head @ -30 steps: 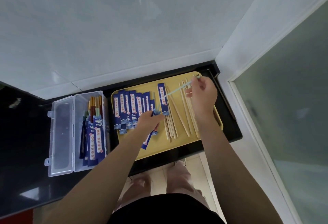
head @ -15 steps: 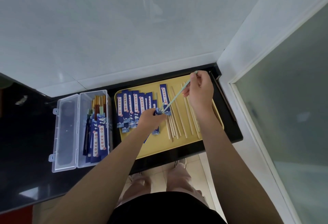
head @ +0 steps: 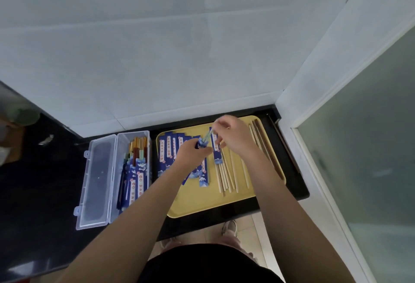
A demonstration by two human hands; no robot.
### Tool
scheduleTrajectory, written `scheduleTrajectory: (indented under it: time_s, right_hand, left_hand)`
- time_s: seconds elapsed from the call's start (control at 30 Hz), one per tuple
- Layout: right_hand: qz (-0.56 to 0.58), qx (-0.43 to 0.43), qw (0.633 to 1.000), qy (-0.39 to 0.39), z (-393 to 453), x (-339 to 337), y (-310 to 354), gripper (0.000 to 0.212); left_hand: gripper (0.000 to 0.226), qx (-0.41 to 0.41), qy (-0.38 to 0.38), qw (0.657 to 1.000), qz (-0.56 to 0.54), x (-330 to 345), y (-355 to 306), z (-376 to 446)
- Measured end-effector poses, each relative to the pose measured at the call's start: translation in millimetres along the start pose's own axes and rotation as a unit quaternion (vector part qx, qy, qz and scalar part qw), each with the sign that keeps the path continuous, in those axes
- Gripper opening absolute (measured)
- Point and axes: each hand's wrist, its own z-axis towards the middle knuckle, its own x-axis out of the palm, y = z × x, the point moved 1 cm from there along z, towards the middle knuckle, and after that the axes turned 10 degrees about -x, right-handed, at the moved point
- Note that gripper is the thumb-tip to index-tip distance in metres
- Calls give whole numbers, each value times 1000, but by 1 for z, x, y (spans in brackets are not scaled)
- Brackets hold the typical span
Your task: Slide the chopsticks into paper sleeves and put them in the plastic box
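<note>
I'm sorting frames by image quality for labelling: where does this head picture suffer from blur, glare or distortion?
Head view: motion blur smears the right hand and the pale green chopsticks it pinches; the left hand holding the blue paper sleeve is soft too. Wide-angle distortion bends the wall lines. The glossy black counter carries pale reflections at far left. The clear plastic box stays readable.

You face a black counter [head: 33, 193] set against a white tiled wall. Two things sit directly on it, side by side — a clear plastic box [head: 113, 177] to your left, its lid [head: 96, 184] folded open flat on the counter, and a yellow tray [head: 202, 204] to your right, just beside the box.
</note>
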Motion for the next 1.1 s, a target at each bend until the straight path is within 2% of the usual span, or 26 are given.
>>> scheduleTrajectory:
  time_s: [0.07, 0.13, 0.27, 0.37, 0.47, 0.53, 0.63, 0.77, 0.87, 0.97, 1.03, 1.1]
  right_hand:
    - [-68, 22, 987, 144, 0, 12, 4, 23]
    - [-90, 37, 979, 181, 0, 19, 8, 27]
    - [-105, 55, 982, 147, 7, 34, 7, 26]
    - [-96, 64, 987, 115, 11, 54, 1, 26]
    - [-18, 19, 998, 60, 13, 81, 9, 46]
    - [9, -15, 998, 68, 16, 102, 17, 59]
    - [-5, -22, 993, 112, 21, 128, 27, 58]
    - [27, 1, 995, 91, 29, 148, 27, 57]
    - [-17, 57, 996, 60, 33, 158, 14, 39]
    - [-146, 81, 985, 52, 31, 164, -11, 14]
    - [-206, 113, 970, 65, 25, 169, -28, 20]
    - [-201, 159, 963, 87, 20, 177, -41, 10]
  left_hand:
    - [17, 14, -12, 1000, -14, -11, -2, 0]
    - [17, 9, -23, 999, -30, -21, 0, -1]
    - [10, -22, -33, 993, -109, -47, 12, -2]
    - [8, -14, -55, 993, -104, -66, 24, 1]
    - [9, -19, -38, 995, -87, -81, 39, 6]
    - [9, -23, -30, 995, -89, -89, 46, 7]
    - [13, -28, -32, 994, -97, -102, 58, 9]
    - [16, -49, -43, 989, -131, -121, 70, 10]
    - [18, -70, -105, 990, -63, -136, 82, 16]
    - [19, -95, -146, 984, 37, -145, 98, 20]
    - [10, -105, -165, 975, 101, -147, 102, 20]
    - [27, -91, -194, 963, 162, -146, 100, 18]
